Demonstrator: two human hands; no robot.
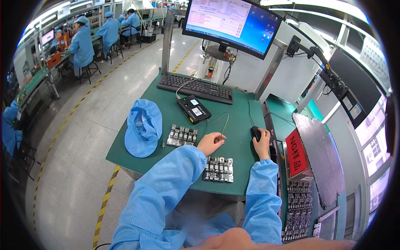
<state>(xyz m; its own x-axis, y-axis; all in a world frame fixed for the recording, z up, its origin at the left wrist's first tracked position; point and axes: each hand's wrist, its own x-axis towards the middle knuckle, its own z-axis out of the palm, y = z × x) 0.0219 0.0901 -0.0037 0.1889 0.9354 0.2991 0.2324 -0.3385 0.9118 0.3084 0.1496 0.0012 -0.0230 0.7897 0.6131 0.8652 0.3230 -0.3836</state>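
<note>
Head view. Containers first: can see a red-labelled box (296, 153) past right edge of tabletop (241, 160), with grey sheet (318, 158) leaning beside it; can't make out inside. Below box, can see dark circuit boards (298, 208) in close rows; can't tell what holds them.

Has right hand (261, 144) closed over black mouse (255, 133), near tabletop's right edge. Mouse: points front end and cable at far edge, long axis running near to far.

Has left hand (211, 143) around tabletop's middle, fingers bent, thumb close to them, at end of thin yellow-green wire (227, 121); can't tell if pinched. Wire: leaves near end of black device (195, 107), loops, then points last stretch toward near edge. Device: lies slantwise, long axis from far left corner side toward right edge.

Just nearside of left hand, by near edge: see board panel (218, 169) with silver blocks in rows, roughly square. Farther left, see similar panel (182, 136), then small probe (163, 143) and blue cap (141, 129) along left edge. At far edge, see black keyboard (196, 87), lying lengthwise along it
</note>
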